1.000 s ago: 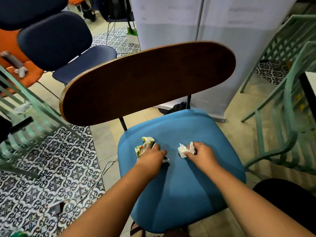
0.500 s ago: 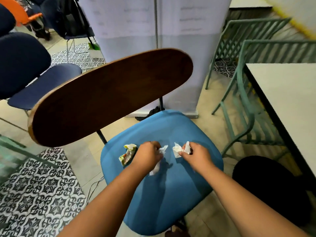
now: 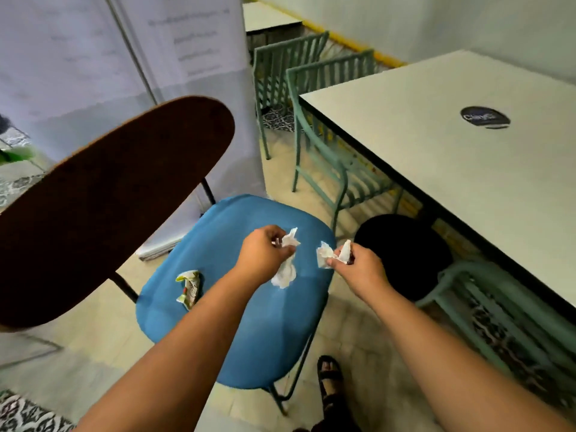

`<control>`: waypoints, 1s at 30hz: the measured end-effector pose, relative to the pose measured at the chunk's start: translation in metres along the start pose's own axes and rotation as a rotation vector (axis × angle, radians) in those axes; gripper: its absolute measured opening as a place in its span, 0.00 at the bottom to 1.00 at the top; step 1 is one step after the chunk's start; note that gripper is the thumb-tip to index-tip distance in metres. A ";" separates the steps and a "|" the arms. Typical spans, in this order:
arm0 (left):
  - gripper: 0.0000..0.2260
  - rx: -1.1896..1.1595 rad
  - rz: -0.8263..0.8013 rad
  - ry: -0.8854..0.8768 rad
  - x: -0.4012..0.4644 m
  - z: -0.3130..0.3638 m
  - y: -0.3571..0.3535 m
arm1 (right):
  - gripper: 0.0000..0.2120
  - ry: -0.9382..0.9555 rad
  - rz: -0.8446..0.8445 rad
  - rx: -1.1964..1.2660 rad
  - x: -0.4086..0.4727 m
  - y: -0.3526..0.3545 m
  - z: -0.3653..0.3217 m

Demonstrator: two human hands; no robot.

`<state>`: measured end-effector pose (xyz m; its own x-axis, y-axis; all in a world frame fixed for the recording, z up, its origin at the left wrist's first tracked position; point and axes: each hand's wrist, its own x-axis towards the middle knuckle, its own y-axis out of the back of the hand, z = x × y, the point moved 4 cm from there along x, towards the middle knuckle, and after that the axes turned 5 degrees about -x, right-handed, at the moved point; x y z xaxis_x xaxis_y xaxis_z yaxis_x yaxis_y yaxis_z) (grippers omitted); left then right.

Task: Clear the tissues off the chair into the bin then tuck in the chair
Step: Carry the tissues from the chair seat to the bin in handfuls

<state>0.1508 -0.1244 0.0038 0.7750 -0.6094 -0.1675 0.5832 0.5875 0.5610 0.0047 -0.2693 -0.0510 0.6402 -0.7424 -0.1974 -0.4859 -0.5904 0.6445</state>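
The chair has a blue padded seat (image 3: 249, 332) and a dark wooden backrest (image 3: 103, 201). My left hand (image 3: 265, 254) is shut on a white tissue (image 3: 285, 272) that dangles above the seat. My right hand (image 3: 355, 266) pinches a second crumpled white tissue (image 3: 327, 254) near the seat's right edge. A crumpled yellow-green printed wrapper (image 3: 189, 286) lies on the seat's left part. Just right of the chair a round black bin (image 3: 405, 257) stands on the floor, beside my right hand.
A white table (image 3: 452, 145) with a black edge and a dark round sticker (image 3: 484, 117) fills the right. Green metal chairs (image 3: 324, 157) stand along it. A white banner stand (image 3: 156, 73) rises behind the chair. My sandalled foot (image 3: 330, 378) is by the chair leg.
Both hands have lifted their tissues off the seat and shifted right toward the bin. The view has swung right, bringing the table and bin into sight. The wrapper stays on the seat.
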 end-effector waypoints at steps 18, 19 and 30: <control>0.09 0.076 -0.584 -0.356 -0.133 0.134 -0.243 | 0.12 -0.499 0.469 0.080 -0.204 0.160 0.204; 0.10 0.081 -0.605 -0.355 -0.141 0.140 -0.257 | 0.12 -0.516 0.484 0.102 -0.213 0.166 0.215; 0.09 0.055 -0.831 -0.279 -0.236 0.185 -0.434 | 0.10 -0.715 0.597 0.189 -0.315 0.258 0.359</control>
<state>-0.3307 -0.3339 -0.0500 0.0126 -0.9406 -0.3392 0.9143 -0.1265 0.3848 -0.5360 -0.3011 -0.0879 -0.2305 -0.9192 -0.3193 -0.7433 -0.0454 0.6674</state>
